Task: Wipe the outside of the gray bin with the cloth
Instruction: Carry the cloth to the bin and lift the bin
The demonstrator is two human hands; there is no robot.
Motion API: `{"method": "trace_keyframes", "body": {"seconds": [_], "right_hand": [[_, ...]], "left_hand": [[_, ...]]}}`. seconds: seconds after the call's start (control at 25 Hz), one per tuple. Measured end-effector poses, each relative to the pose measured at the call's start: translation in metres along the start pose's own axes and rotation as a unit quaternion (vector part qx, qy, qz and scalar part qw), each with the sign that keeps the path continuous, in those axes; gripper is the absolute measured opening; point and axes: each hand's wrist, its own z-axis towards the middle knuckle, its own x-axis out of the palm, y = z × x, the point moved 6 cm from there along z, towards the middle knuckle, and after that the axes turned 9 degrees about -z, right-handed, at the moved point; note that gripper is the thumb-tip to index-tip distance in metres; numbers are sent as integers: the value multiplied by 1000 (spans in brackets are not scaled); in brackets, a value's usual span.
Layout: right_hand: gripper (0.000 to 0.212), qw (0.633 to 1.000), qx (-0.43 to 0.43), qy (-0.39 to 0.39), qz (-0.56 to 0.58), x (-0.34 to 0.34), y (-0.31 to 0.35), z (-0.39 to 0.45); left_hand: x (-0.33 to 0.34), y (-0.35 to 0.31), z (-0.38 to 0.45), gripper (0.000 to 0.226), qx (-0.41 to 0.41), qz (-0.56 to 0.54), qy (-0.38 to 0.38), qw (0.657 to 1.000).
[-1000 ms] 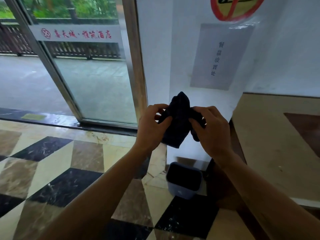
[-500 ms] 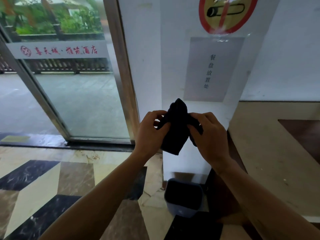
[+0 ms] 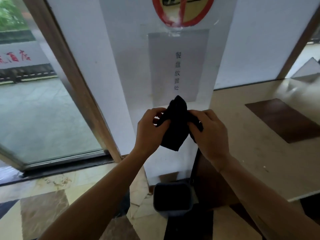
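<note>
Both my hands hold a dark cloth (image 3: 175, 125) bunched at chest height in front of a white pillar. My left hand (image 3: 150, 129) pinches its left side and my right hand (image 3: 210, 134) grips its right side; a folded end hangs down between them. The small gray bin (image 3: 172, 211) stands upright on the floor far below the hands, at the foot of the pillar, with its dark inside facing up. Neither hand touches the bin.
The white pillar (image 3: 131, 70) carries a no-smoking sign (image 3: 181, 13) and a paper notice (image 3: 178, 64). A beige counter (image 3: 259, 148) runs along the right, close to the bin. A glass door (image 3: 39, 110) stands at the left over patterned marble floor (image 3: 39, 210).
The view has swung left and closer to the pillar, so the bin sits lower in frame. Both hands keep the same hold on the cloth.
</note>
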Motion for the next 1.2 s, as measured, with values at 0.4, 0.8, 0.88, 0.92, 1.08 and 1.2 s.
{"method": "trace_keyframes", "body": {"seconds": [0.4,0.8,0.88,0.92,1.08,1.2], "right_hand": [[27,984,118,-20,-129,23,19,-47],[27,961,210,-22,-180,45,-2,-125],[27,957,217,-28,-189,55,-19,-147],[26,955,220,-29,-197,65,-31,-165],[25,953,208,-41,-216,121,-90,-242],[29,948,230,-59,-213,194,-149,-325]], "left_hand": [[1,51,9,30,18,-41,153,987],[40,105,-38,25,16,-50,232,971],[60,126,-53,25,19,-35,243,969],[73,142,-65,26,18,-29,249,968],[119,225,-110,25,68,-23,251,965],[158,323,-159,26,110,-29,248,962]]}}
